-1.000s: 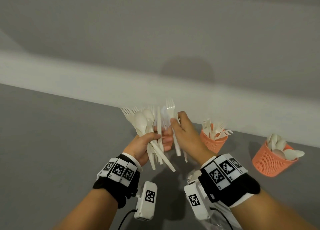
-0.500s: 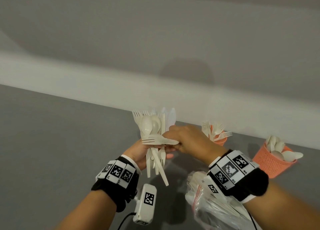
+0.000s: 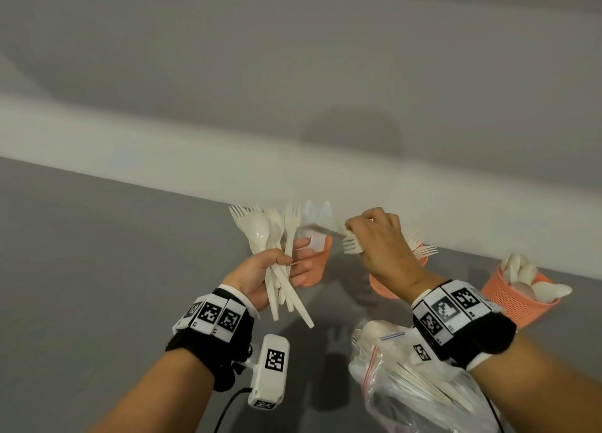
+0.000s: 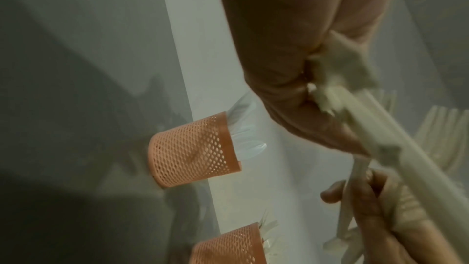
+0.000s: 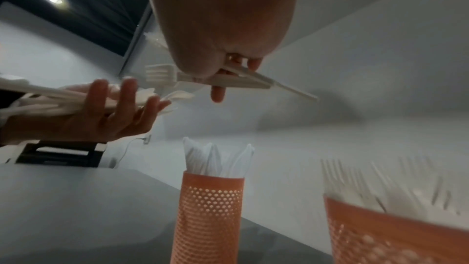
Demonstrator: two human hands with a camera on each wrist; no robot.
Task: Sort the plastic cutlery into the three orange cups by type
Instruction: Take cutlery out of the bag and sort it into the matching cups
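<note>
Worktop carries three orange cups: the knife cup, the fork cup and the spoon cup, with a clear bag of more cutlery nearer. The left hand clasps a mixed bundle by the handles. The right hand pinches a fork over the fork cup. These pieces look feather-light, stiff, slick and likely brittle at the tines; handles seem the best hold.
</note>
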